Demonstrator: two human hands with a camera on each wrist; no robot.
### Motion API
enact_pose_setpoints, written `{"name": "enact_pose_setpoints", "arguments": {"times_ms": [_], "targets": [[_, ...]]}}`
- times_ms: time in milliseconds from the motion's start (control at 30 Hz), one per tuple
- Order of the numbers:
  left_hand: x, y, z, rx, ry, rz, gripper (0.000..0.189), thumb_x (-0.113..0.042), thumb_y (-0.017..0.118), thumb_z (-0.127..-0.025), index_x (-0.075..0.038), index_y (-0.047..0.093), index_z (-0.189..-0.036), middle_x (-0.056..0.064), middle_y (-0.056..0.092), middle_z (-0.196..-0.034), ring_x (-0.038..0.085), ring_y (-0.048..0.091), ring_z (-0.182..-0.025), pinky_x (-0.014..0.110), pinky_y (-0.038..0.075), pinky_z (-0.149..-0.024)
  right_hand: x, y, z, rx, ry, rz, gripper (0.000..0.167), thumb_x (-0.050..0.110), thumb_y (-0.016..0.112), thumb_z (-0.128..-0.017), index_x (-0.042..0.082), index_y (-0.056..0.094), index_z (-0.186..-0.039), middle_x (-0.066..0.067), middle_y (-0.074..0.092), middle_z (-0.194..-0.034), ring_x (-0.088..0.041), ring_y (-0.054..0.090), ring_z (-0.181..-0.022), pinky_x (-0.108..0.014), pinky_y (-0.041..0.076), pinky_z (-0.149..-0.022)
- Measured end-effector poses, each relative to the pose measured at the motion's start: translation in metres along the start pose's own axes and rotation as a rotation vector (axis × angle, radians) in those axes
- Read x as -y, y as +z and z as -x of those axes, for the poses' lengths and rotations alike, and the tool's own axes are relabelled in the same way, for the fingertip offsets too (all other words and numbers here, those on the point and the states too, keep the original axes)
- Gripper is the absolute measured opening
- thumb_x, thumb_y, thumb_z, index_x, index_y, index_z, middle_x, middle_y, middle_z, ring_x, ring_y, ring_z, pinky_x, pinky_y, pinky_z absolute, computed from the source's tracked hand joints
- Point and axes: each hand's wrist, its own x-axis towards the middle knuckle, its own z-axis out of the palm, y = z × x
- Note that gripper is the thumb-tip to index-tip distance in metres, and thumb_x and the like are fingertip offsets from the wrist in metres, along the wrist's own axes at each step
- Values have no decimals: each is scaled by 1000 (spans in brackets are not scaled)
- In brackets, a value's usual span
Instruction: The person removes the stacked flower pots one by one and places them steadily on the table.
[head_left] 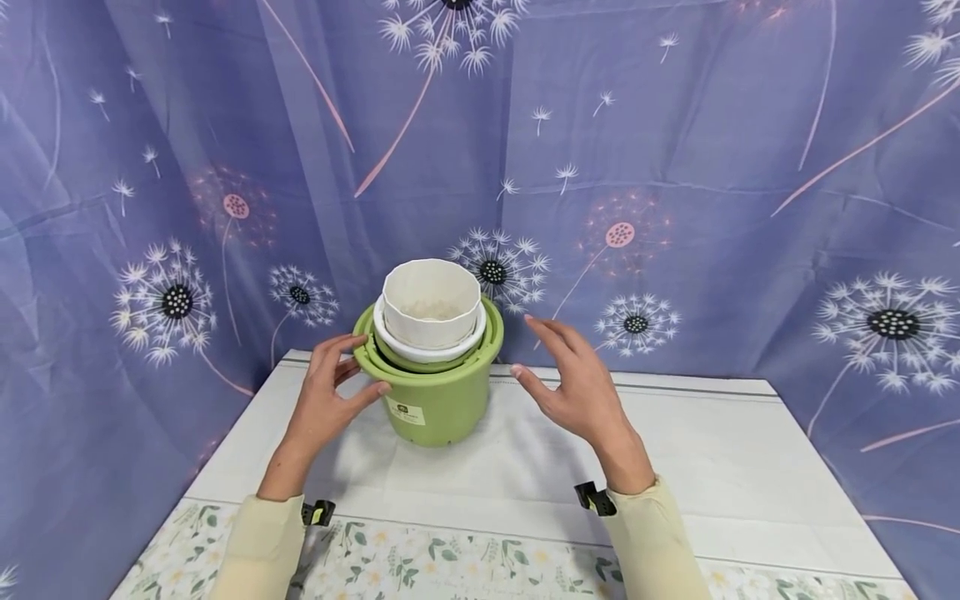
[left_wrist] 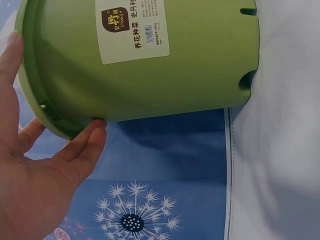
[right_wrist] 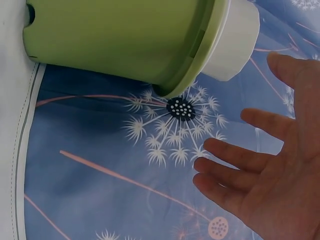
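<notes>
A large green flowerpot [head_left: 450,408] stands upright on the table, a label [left_wrist: 132,30] on its side. Nested inside are a smaller green pot [head_left: 427,365], a white round-rimmed pot [head_left: 429,353] and, topmost, a white many-sided pot [head_left: 431,300] whose bottom shows pale marks. At the left of the big pot's rim is my left hand [head_left: 326,400], thumb and fingers spread and fairly straight, fingertips at the rim and the wall below it. My right hand [head_left: 581,387] hovers right of the pots, apart from them, fingers extended and holding nothing.
A white cloth [head_left: 712,450] covers the table, with a floral-patterned cloth [head_left: 450,558] along the near side. Blue dandelion-print curtains [head_left: 712,208] hang behind and at both sides; the pots stand close to the back one. Each wrist wears a black strap [head_left: 592,498].
</notes>
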Motion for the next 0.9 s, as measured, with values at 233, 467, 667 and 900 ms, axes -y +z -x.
{"name": "enact_pose_setpoints", "arguments": {"times_ms": [233, 467, 667, 900], "targets": [[1, 1, -1, -7, 10, 1, 74, -12, 89, -88, -12, 53, -153, 15, 35, -158, 40, 59, -132, 43, 52, -117, 6, 0, -9, -13, -33, 0, 68, 39, 77, -97, 16, 54, -157, -16, 60, -146, -36, 59, -131, -57, 56, -106], [2, 2, -1, -9, 13, 4, 74, -12, 89, -88, -11, 53, -153, 15, 35, -158, 39, 60, -131, 42, 53, -116, 11, 4, -17, -32, -73, -15, 66, 38, 78, -97, 15, 57, -154, -14, 63, -142, -35, 62, -126, -57, 59, -98], [1, 2, -2, -8, 14, 2, 75, -13, 90, -88, -11, 52, -153, 15, 34, -158, 38, 60, -131, 41, 53, -117, 15, 7, -24, -32, -87, -11, 66, 38, 78, -96, 16, 57, -154, -13, 63, -141, -34, 62, -127, -55, 59, -101], [-3, 1, 0, 0, 6, 0, 75, -12, 90, -88, -9, 52, -153, 16, 34, -158, 39, 59, -132, 43, 52, -116, 21, 13, -29, -33, -111, -14, 64, 36, 79, -96, 12, 59, -152, -13, 65, -136, -33, 64, -123, -53, 60, -99]]}}
